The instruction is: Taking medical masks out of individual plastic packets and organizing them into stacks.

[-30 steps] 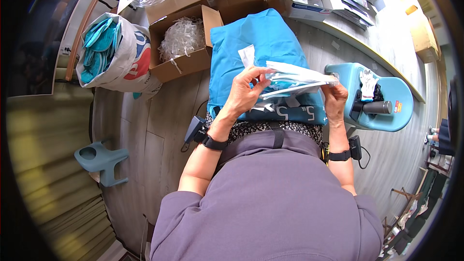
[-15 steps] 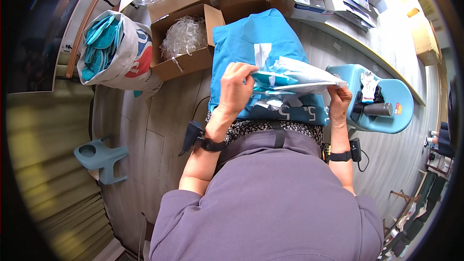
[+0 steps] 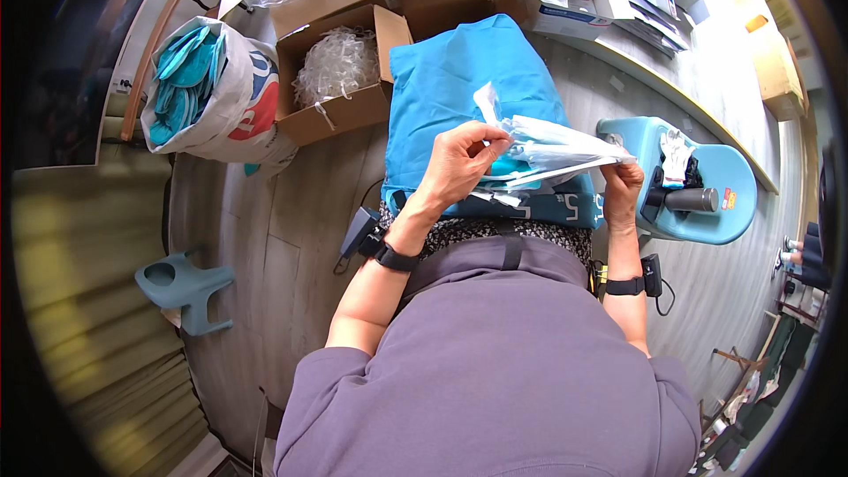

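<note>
A floppy bundle of white, film-like layers (image 3: 552, 143) with teal pieces (image 3: 508, 168) at its left end is stretched between my two hands. My right hand (image 3: 623, 184) is closed on the bundle's right end. At the other end my left hand (image 3: 461, 157) pinches the edge with thumb and forefinger; exactly what lies between the tips is too small to tell. A white flap (image 3: 487, 104) stands up beyond the left fingertips. Under the bundle, a bright blue cloth (image 3: 464, 71) covers my lap.
Ahead on the left are a white bag (image 3: 231, 110) filled with teal pads and a cardboard box (image 3: 322, 128) of clear plastic strips. A blue stool (image 3: 738, 172) at right carries gloves and a dark cylinder (image 3: 692, 200). Another small stool (image 3: 190, 291) stands at left.
My left hand has moved right along the bundle, closer to my right hand. The white layers have shifted and cover more of the teal. My right hand has barely moved.
</note>
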{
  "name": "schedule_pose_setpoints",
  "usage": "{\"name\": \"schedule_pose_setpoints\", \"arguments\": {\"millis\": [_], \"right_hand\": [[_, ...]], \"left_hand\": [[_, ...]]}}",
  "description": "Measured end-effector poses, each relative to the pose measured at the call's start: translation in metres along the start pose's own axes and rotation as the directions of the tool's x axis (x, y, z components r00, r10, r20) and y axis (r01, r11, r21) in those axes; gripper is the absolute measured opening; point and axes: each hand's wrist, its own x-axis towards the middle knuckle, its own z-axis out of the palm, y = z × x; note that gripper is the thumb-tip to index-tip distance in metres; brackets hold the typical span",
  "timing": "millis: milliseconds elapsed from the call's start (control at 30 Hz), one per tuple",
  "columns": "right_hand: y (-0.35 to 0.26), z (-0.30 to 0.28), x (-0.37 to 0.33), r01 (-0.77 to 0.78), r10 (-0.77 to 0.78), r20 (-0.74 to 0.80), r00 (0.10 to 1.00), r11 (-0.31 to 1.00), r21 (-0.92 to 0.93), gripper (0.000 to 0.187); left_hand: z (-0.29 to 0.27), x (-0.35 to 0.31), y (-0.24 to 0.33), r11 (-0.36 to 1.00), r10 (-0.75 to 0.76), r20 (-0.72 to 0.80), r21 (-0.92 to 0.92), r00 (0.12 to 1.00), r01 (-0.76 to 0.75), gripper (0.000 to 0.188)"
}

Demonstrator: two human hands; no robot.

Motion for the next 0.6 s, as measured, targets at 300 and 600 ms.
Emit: {"name": "schedule_pose_setpoints", "arguments": {"millis": [300,600], "right_hand": [[-0.009,0.010,0.000,-0.004,0.003,0.026,1.000,1.000,0.008,0.019],[-0.010,0.011,-0.001,-0.023,0.022,0.024,0.999,0.999,0.030,0.020]], "left_hand": [[0.000,0.000,0.013,0.931,-0.259,0.174,-0.215,0.950,0.293,0.014],[0.002,-0.001,0.003,0.949,0.108,0.224,0.268,0.969,-0.168,0.023]]}}
